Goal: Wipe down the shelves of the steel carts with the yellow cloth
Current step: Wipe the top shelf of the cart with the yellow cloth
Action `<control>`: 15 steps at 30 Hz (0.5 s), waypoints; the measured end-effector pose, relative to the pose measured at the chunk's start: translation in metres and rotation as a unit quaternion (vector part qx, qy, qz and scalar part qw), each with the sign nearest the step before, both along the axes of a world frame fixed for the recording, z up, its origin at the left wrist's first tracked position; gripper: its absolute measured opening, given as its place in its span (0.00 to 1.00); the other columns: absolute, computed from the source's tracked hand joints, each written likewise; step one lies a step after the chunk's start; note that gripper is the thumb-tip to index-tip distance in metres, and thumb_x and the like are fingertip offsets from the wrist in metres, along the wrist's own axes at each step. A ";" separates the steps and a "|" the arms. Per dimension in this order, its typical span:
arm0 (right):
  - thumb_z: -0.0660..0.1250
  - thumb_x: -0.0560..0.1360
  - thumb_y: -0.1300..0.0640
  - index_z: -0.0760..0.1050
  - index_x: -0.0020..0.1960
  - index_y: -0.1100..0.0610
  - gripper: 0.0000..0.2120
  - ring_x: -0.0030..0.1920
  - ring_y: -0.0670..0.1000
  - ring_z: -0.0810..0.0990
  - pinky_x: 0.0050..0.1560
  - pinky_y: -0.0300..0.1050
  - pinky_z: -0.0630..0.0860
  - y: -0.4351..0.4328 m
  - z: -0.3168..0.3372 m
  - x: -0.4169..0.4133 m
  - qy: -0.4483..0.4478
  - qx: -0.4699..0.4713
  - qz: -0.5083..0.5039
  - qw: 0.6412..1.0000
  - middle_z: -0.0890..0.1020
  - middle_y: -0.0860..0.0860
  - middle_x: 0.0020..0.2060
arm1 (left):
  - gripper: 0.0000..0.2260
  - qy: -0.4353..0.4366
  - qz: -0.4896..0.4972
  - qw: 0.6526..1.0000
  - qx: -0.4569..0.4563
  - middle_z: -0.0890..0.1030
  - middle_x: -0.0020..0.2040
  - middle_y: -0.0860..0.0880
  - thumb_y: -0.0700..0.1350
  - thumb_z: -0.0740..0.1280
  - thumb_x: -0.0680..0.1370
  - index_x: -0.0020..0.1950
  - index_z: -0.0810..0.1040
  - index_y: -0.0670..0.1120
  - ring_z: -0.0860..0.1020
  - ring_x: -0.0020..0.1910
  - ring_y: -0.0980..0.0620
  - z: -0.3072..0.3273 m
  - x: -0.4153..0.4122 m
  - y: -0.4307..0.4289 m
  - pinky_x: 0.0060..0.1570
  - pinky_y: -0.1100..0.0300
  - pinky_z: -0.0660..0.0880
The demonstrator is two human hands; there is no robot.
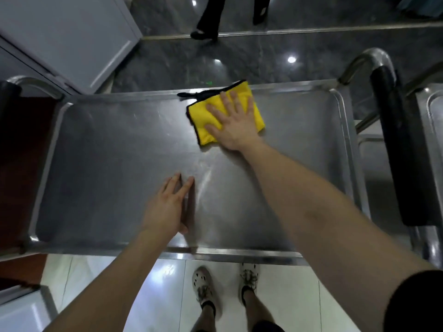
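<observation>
A folded yellow cloth (254,109) with a dark trim lies near the far edge of the steel cart's top shelf (107,152). My right hand (233,123) presses flat on the cloth with its fingers spread. My left hand (169,207) rests on the shelf near the front edge, fingers straight and holding nothing. The shelf is a shallow tray with a raised rim.
A black-padded handle (398,144) rises at the cart's right end, and a second steel cart (434,121) stands beyond it. A white cabinet (72,37) is at far left. Another person's legs (211,17) stand on the dark floor beyond. My feet (225,283) are below.
</observation>
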State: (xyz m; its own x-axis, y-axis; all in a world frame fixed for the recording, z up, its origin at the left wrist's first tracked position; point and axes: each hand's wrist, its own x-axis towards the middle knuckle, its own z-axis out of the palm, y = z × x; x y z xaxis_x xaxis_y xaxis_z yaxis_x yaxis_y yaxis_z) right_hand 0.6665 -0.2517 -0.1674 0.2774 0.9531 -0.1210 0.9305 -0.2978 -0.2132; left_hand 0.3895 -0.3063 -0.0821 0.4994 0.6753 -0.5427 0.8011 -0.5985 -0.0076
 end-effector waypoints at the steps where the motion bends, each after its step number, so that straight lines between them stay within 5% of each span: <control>1: 0.49 0.82 0.26 0.55 0.86 0.36 0.34 0.87 0.59 0.42 0.81 0.74 0.39 -0.016 0.000 0.025 -0.005 0.002 -0.048 0.999 0.47 0.52 0.88 | 0.65 0.000 0.005 1.000 -0.002 0.42 0.89 0.51 0.56 0.87 0.66 0.88 0.42 0.62 0.47 0.88 0.44 0.001 0.001 -0.001 0.78 0.43 0.68; 7: 0.44 0.80 0.23 0.55 0.86 0.39 0.39 0.87 0.60 0.45 0.81 0.74 0.41 -0.140 0.004 0.147 -0.030 -0.037 -0.266 0.963 0.51 0.55 0.87 | 0.65 0.003 0.016 1.000 -0.008 0.41 0.89 0.52 0.55 0.87 0.66 0.88 0.43 0.61 0.47 0.88 0.43 0.002 0.002 -0.002 0.79 0.38 0.66; 11: 0.44 0.78 0.25 0.53 0.86 0.40 0.40 0.86 0.64 0.41 0.78 0.79 0.38 -0.111 0.003 0.125 -0.014 -0.046 -0.355 0.934 0.47 0.59 0.87 | 0.66 -0.003 0.018 1.000 -0.014 0.41 0.89 0.51 0.54 0.88 0.65 0.88 0.43 0.61 0.46 0.88 0.43 0.001 0.003 -0.002 0.79 0.40 0.67; 15: 0.49 0.81 0.28 0.52 0.86 0.37 0.36 0.84 0.71 0.41 0.74 0.85 0.38 -0.017 -0.001 0.052 -0.004 -0.002 -0.254 0.967 0.45 0.65 0.86 | 0.66 -0.007 0.023 1.000 -0.013 0.39 0.89 0.51 0.54 0.87 0.66 0.88 0.41 0.61 0.44 0.88 0.43 -0.002 0.002 -0.001 0.80 0.40 0.66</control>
State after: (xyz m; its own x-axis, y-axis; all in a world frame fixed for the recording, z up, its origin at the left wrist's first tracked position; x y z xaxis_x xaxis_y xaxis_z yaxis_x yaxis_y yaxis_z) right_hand 0.7181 -0.2691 -0.1680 0.7112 0.6928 -0.1193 0.6653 -0.7181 -0.2042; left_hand 0.3917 -0.3071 -0.0838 0.4752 0.6833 -0.5544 0.8280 -0.5605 0.0188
